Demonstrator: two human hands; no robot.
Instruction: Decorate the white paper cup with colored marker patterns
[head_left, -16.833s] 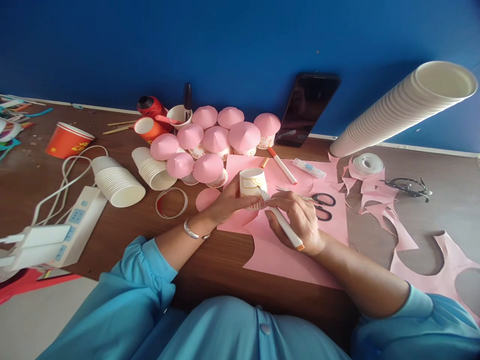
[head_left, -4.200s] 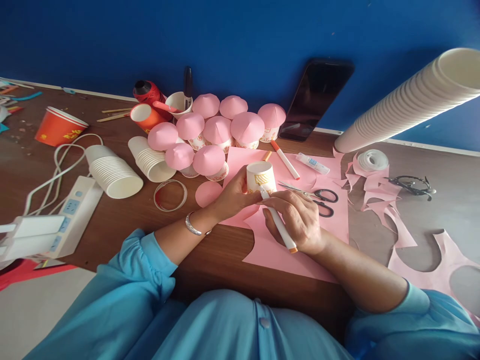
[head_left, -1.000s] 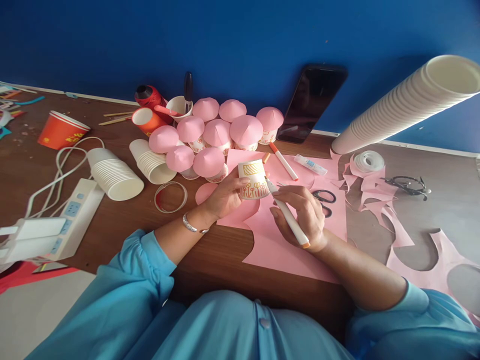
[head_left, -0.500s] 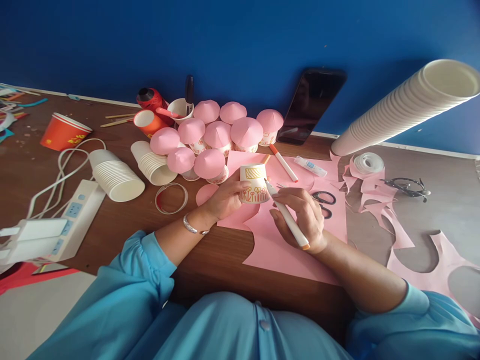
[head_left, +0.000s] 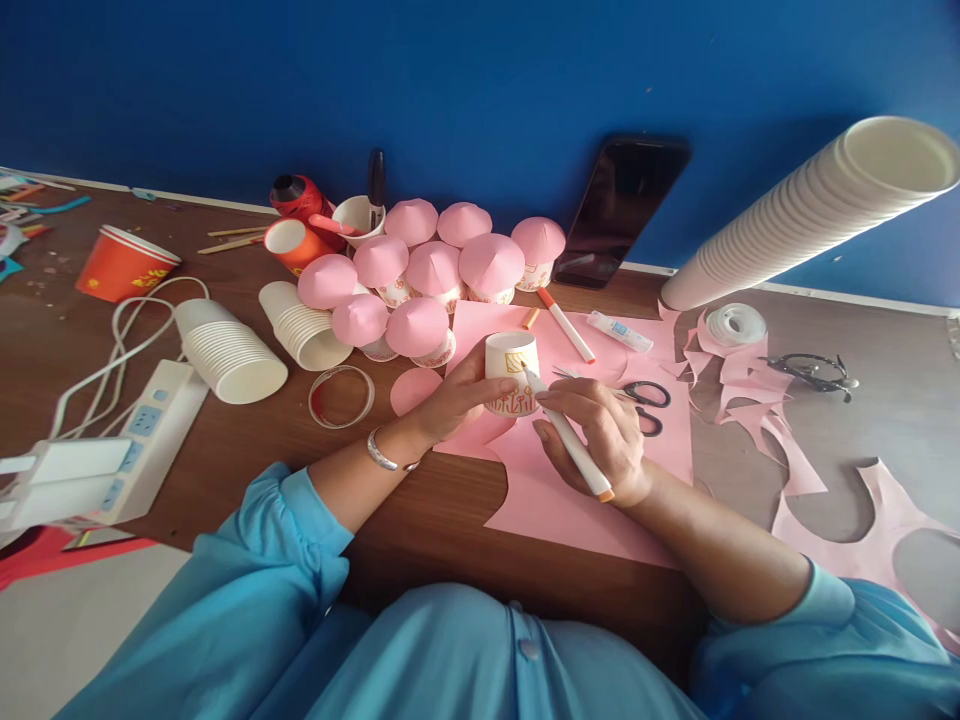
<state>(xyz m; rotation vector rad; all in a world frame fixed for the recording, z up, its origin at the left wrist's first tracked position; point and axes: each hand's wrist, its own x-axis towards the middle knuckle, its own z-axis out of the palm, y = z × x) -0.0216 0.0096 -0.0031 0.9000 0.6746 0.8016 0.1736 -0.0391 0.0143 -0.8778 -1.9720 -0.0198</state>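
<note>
My left hand (head_left: pixel 450 400) grips a small upturned white paper cup (head_left: pixel 510 366) with yellow and orange drawings on its side. It holds the cup over a pink paper sheet (head_left: pixel 570 490). My right hand (head_left: pixel 600 435) is closed on a white marker with an orange end (head_left: pixel 574 450). The marker's tip touches the cup's side. Behind the cup stands a cluster of cups with pink paper cone tops (head_left: pixel 431 275).
Scissors (head_left: pixel 645 405), a second marker (head_left: pixel 566 325) and a glue tube (head_left: pixel 619 331) lie on the pink sheet. Stacks of white cups (head_left: pixel 229 350) (head_left: pixel 810 205), a tape ring (head_left: pixel 341 397), a power strip (head_left: pixel 105 450), a phone (head_left: pixel 619 210), glasses (head_left: pixel 814 372) and pink offcuts (head_left: pixel 847 500) surround them.
My left hand has turned the cup and tipped it slightly, so less of the drawing faces me. The marker tip has come back onto the cup's side.
</note>
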